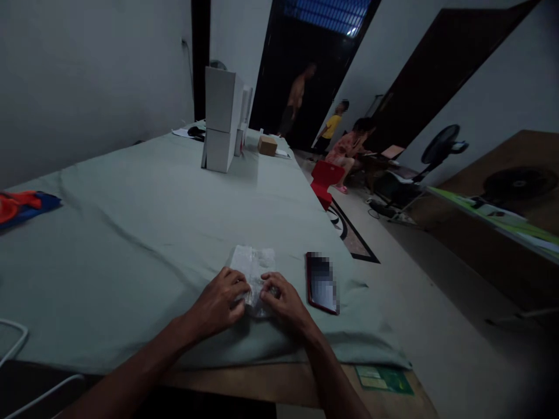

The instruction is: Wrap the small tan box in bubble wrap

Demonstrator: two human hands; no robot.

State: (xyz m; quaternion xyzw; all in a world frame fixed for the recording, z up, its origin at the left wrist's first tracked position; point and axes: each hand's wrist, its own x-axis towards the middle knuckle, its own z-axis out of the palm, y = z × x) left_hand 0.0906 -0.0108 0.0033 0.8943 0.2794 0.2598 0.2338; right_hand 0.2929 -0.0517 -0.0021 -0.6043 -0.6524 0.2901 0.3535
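Observation:
On the cloth-covered table in front of me lies a crinkled, see-through piece of bubble wrap (253, 262), roughly flat. My left hand (227, 295) grips its left side with curled fingers. From the right, my right hand (282, 298) pinches the wrap between thumb and fingers. The two hands are a short gap apart, with the wrap stretched between them. Whether anything lies inside the wrap cannot be made out. A phone with a dark red edge (322, 284) rests just right of my right hand, not touching it.
A tall white box (219, 119) and a small brown box (267, 145) stand farther back on the green tablecloth (144, 233). Orange and blue cloth (26, 206) lies at the left edge, a white cable (15, 340) below it. Several people are beyond, near a red chair (324, 180).

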